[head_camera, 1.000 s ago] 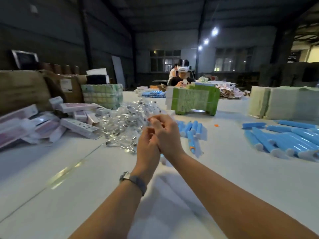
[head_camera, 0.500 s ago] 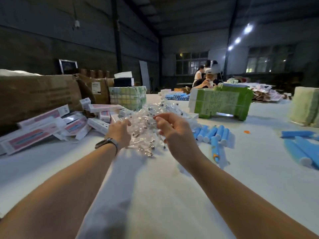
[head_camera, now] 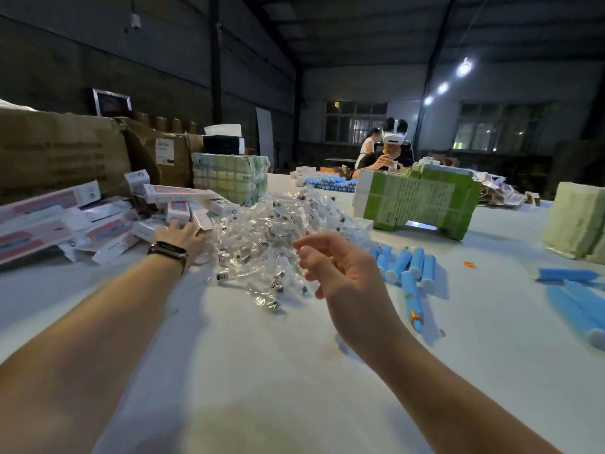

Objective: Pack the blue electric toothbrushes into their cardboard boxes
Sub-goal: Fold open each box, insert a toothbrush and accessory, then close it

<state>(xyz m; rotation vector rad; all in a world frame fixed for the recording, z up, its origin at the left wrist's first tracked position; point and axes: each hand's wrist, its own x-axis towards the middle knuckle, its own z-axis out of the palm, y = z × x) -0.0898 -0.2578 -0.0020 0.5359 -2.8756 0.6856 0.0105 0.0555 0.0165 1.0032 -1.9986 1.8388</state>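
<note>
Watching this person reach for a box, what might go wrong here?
The left hand stretches into a loose heap of boxes, so pulling one could tumble its neighbours. Its forearm passes close beside the pile of clear plastic packets and may sweep some away. The blue toothbrushes lie loose beside the right hand; a nudge might roll them.

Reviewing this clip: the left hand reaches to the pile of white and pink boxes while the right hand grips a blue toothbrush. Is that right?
Not quite. In the head view the right hand holds nothing, fingers loosely curled above the table; the blue toothbrushes lie beyond it. The left hand does reach to the pile of white and pink boxes.
</note>
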